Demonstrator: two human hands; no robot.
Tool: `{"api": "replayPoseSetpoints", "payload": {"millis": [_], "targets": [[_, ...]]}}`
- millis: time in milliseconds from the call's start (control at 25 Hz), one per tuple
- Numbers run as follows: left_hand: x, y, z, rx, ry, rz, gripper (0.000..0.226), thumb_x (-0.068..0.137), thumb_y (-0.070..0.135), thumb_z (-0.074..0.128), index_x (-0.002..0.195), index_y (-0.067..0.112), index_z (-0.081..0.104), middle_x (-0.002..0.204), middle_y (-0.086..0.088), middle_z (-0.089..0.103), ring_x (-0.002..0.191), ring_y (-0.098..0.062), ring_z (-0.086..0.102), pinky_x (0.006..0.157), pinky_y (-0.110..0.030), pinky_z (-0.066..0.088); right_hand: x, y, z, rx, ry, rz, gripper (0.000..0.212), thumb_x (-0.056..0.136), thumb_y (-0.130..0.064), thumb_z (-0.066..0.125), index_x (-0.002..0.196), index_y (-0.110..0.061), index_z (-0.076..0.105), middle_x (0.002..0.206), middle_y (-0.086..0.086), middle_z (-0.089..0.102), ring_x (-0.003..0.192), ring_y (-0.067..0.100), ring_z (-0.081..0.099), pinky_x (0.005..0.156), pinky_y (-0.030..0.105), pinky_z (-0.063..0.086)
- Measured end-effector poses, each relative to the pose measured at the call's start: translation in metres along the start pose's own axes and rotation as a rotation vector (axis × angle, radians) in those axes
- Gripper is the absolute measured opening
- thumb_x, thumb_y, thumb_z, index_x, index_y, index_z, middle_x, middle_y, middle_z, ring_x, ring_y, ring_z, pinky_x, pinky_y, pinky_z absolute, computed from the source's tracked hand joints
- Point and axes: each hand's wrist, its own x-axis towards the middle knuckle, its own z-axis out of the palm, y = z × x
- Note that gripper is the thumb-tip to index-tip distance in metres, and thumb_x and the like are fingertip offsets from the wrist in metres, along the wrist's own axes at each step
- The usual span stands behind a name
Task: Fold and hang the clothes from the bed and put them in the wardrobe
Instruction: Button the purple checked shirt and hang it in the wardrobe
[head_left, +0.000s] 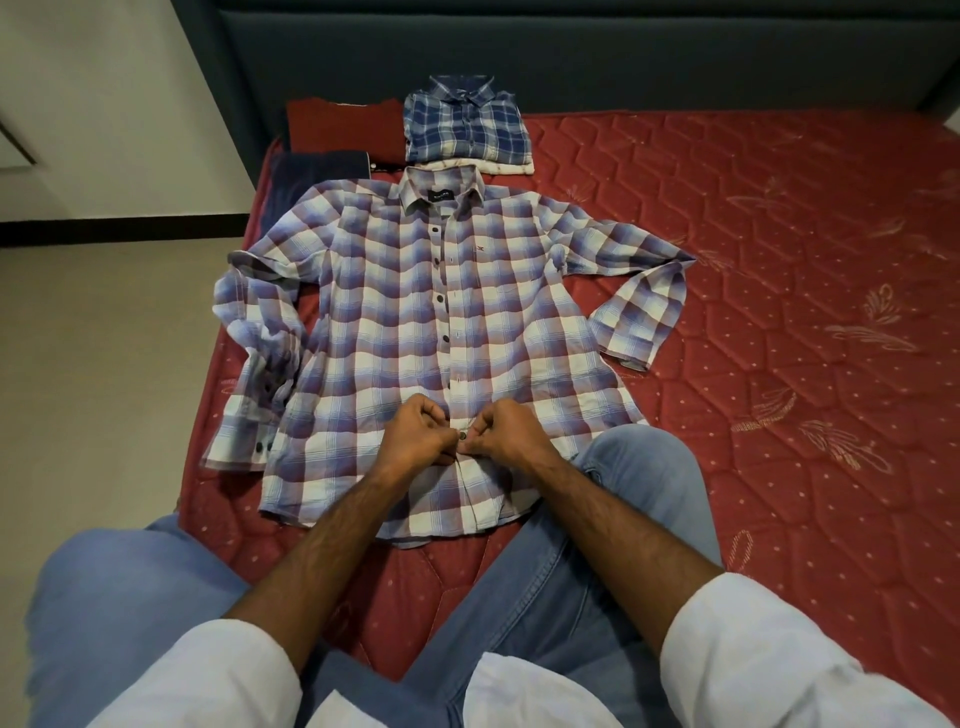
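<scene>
A purple, blue and white checked shirt (395, 322) lies spread face up on the red mattress (753, 291), collar pointing away from me and both sleeves bent at its sides. My left hand (415, 434) and my right hand (506, 431) meet at the button placket near the hem. Each pinches the placket edge around a dark button (462, 435) between them. Several buttons higher up the front appear fastened.
Folded clothes lie by the dark headboard (571, 57): a blue checked shirt (465, 127) on a white garment, a maroon one (345, 127) and a navy one (317, 169). My knees in blue jeans (644, 467) rest on the mattress. The floor (104, 374) is at left.
</scene>
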Motion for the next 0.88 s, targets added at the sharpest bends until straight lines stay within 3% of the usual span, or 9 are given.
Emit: {"api": "replayPoseSetpoints", "payload": {"millis": [120, 280, 400, 520, 680, 720, 880], "targets": [[0.000, -0.003, 0.001, 0.082, -0.006, 0.063, 0.032, 0.081, -0.003, 0.075, 0.095, 0.012, 0.049, 0.079, -0.016, 0.067, 0.069, -0.027, 0.074, 0.063, -0.045, 0.063, -0.001, -0.001, 0.001, -0.025, 0.029, 0.004, 0.011, 0.084, -0.026, 0.077, 0.077, -0.018, 0.074, 0.071, -0.002, 0.071, 0.071, 0.017, 0.070, 0.078, 0.046, 0.062], [0.004, -0.003, -0.004, 0.040, -0.077, 0.059, 0.029, 0.087, -0.009, 0.068, 0.100, 0.009, 0.048, 0.069, -0.012, 0.065, 0.060, -0.025, 0.070, 0.068, -0.057, 0.061, 0.000, -0.004, 0.001, -0.038, 0.080, 0.012, 0.021, 0.082, -0.030, 0.084, 0.083, -0.025, 0.063, 0.078, -0.008, 0.070, 0.075, 0.012, 0.068, 0.077, 0.041, 0.061], [0.002, 0.005, -0.006, 0.072, -0.117, 0.069, 0.034, 0.089, 0.002, 0.073, 0.108, 0.011, 0.047, 0.070, -0.011, 0.069, 0.058, -0.025, 0.069, 0.057, -0.044, 0.062, -0.001, -0.005, 0.001, -0.111, 0.081, 0.014, 0.018, 0.085, -0.028, 0.082, 0.083, -0.025, 0.064, 0.079, -0.007, 0.071, 0.074, 0.012, 0.068, 0.078, 0.040, 0.061], [0.003, 0.014, -0.012, 0.282, -0.104, 0.116, 0.036, 0.087, 0.019, 0.079, 0.105, 0.021, 0.048, 0.074, -0.005, 0.071, 0.060, -0.019, 0.070, 0.046, -0.025, 0.052, 0.003, -0.007, -0.010, -0.104, -0.017, 0.010, 0.009, 0.091, -0.021, 0.075, 0.089, -0.019, 0.067, 0.084, 0.001, 0.073, 0.077, 0.017, 0.072, 0.081, 0.039, 0.063], [0.020, 0.023, -0.028, 0.440, 0.107, 0.341, 0.003, 0.102, 0.019, 0.058, 0.102, 0.021, 0.057, 0.094, 0.006, 0.065, 0.083, -0.011, 0.066, 0.078, -0.026, 0.060, 0.019, -0.025, -0.029, -0.031, 0.082, -0.096, 0.008, 0.101, -0.018, 0.061, 0.108, -0.016, 0.062, 0.104, 0.004, 0.068, 0.089, 0.017, 0.066, 0.094, 0.034, 0.058], [0.026, 0.026, -0.029, 0.454, 0.130, 0.381, 0.007, 0.103, 0.014, 0.054, 0.103, 0.020, 0.058, 0.101, 0.005, 0.065, 0.086, -0.011, 0.066, 0.081, -0.024, 0.059, 0.025, -0.030, -0.029, -0.048, 0.113, -0.111, 0.013, 0.102, -0.022, 0.060, 0.114, -0.017, 0.061, 0.108, 0.004, 0.067, 0.090, 0.016, 0.065, 0.096, 0.035, 0.057], [0.048, 0.034, -0.019, 0.578, 0.008, 0.345, 0.013, 0.102, 0.009, 0.055, 0.106, 0.018, 0.064, 0.107, -0.002, 0.068, 0.088, -0.013, 0.066, 0.084, -0.025, 0.056, 0.045, -0.040, -0.014, -0.171, 0.087, -0.030, 0.048, 0.097, -0.051, 0.061, 0.130, -0.017, 0.054, 0.117, 0.003, 0.066, 0.096, 0.020, 0.067, 0.095, 0.037, 0.056]]}}
